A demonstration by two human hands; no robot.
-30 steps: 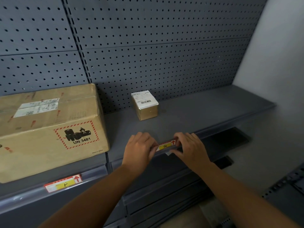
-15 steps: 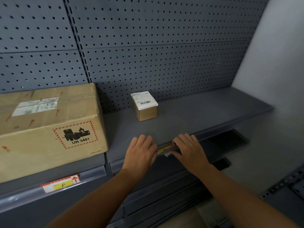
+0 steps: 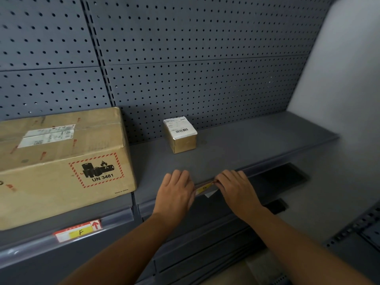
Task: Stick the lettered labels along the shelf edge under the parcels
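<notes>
A red, white and yellow label marked G (image 3: 204,188) lies along the front edge of the grey shelf (image 3: 246,149), below the small cardboard parcel (image 3: 181,134). My left hand (image 3: 175,192) presses its left end and my right hand (image 3: 236,187) presses its right end, fingers flat over the edge. A white scrap of paper (image 3: 209,194) pokes out under the label. Further left, a label marked F (image 3: 79,231) sits on the shelf edge under the large cardboard box (image 3: 61,161) with a UN 3481 battery mark.
Grey pegboard (image 3: 195,68) backs the shelf. A pale wall (image 3: 345,68) closes the right side. Lower shelves (image 3: 205,254) and a dark opening (image 3: 283,175) lie beneath the shelf edge. A slotted upright (image 3: 353,227) is at the lower right.
Both hands have closed in over the G label, covering more of it, and it now lies lower against the shelf edge. The view has shifted slightly.
</notes>
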